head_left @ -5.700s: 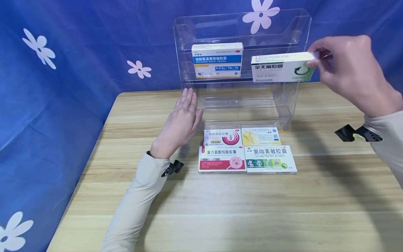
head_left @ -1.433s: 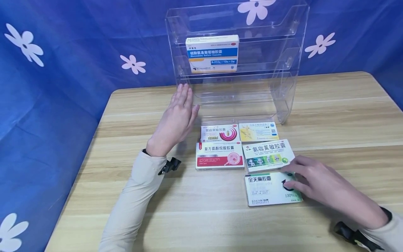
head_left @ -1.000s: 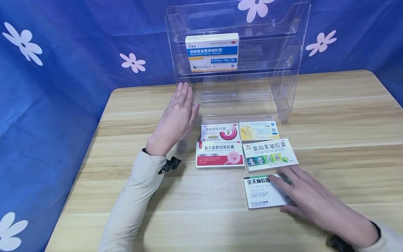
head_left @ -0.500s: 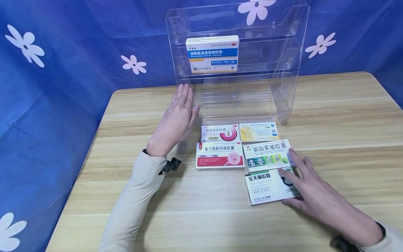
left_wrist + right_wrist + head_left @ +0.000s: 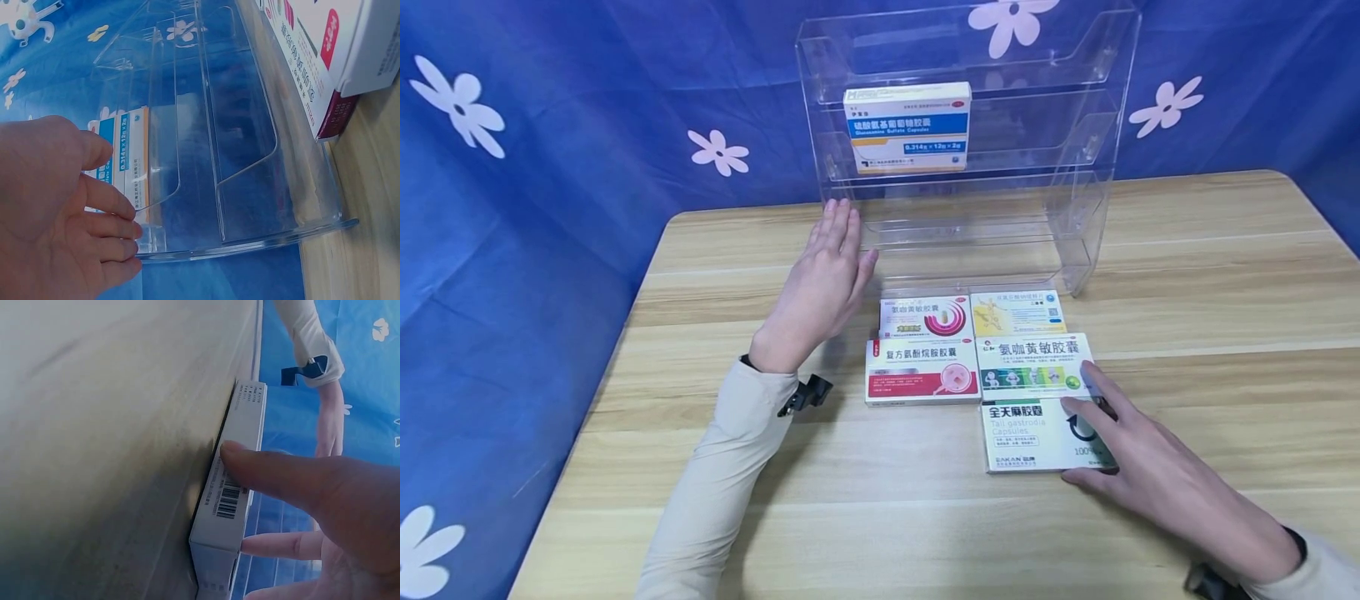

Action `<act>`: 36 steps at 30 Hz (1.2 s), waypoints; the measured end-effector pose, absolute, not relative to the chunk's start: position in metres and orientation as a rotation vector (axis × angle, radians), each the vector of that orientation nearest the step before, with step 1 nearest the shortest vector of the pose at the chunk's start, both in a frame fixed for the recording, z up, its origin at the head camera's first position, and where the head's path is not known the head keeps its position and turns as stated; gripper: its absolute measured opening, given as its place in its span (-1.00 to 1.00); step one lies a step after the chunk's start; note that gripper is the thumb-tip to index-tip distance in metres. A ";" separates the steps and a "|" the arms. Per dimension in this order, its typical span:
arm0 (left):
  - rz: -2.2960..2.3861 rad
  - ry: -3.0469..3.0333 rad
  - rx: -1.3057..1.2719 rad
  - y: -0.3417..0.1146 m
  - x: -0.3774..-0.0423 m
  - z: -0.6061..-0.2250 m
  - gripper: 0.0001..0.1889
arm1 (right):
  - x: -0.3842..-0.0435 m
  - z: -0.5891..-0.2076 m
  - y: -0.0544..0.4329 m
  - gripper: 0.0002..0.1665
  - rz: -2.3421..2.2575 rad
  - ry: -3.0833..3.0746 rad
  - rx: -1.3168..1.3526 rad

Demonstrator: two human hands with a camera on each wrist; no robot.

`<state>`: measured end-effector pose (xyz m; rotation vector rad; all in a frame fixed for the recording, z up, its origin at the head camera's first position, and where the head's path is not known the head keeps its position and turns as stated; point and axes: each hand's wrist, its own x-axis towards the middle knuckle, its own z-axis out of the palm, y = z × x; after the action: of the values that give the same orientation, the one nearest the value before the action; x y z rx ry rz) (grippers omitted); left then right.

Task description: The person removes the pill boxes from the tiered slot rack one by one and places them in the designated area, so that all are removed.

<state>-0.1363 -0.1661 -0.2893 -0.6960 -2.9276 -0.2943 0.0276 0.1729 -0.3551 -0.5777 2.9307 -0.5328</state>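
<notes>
My right hand (image 5: 1157,462) holds a white and green medicine box (image 5: 1026,437) flat on the table. In the right wrist view, the thumb presses on the box's barcoded side (image 5: 228,500). One finger lies on its top face, and another reaches the green-banded box (image 5: 1037,367) just behind it. My left hand (image 5: 816,287) rests at the left side of the clear display rack (image 5: 1086,242); its fingers are straight in the head view and slightly bent in the left wrist view. A blue and white box (image 5: 907,129) stands in the rack's left part.
Three more medicine boxes lie flat in front of the rack: a red-banded one (image 5: 921,371), one with pink arcs (image 5: 925,318) and a yellow one (image 5: 1018,312). Blue flowered cloth (image 5: 610,125) hangs behind the wooden table (image 5: 865,508).
The white and green box has come from the rack to the table. Lately it has been straightened and slid against the green-banded box, which has also turned straight. My left hand stays put.
</notes>
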 end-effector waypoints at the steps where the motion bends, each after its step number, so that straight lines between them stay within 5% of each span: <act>1: -0.295 -2.927 -0.696 -0.166 -0.136 -0.289 -0.35 | 0.028 -0.355 0.173 -0.06 -0.530 2.935 -0.585; 8: -0.285 -2.932 -0.682 -0.168 -0.136 -0.288 -0.35 | 0.014 -0.332 0.166 -0.02 -0.643 3.020 -0.803; 21: -0.284 -2.949 -0.696 -0.168 -0.133 -0.286 -0.36 | -0.137 -0.230 0.125 -0.30 -1.265 3.002 -0.566; 36: -0.274 -2.931 -0.695 -0.167 -0.134 -0.288 -0.36 | -0.214 -0.224 0.082 -0.37 -1.381 2.992 -0.259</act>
<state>-0.1339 -0.1675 -0.2885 -0.6954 -2.9311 -0.2737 -0.2140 0.0819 -0.2239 -0.2590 2.9917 -1.3812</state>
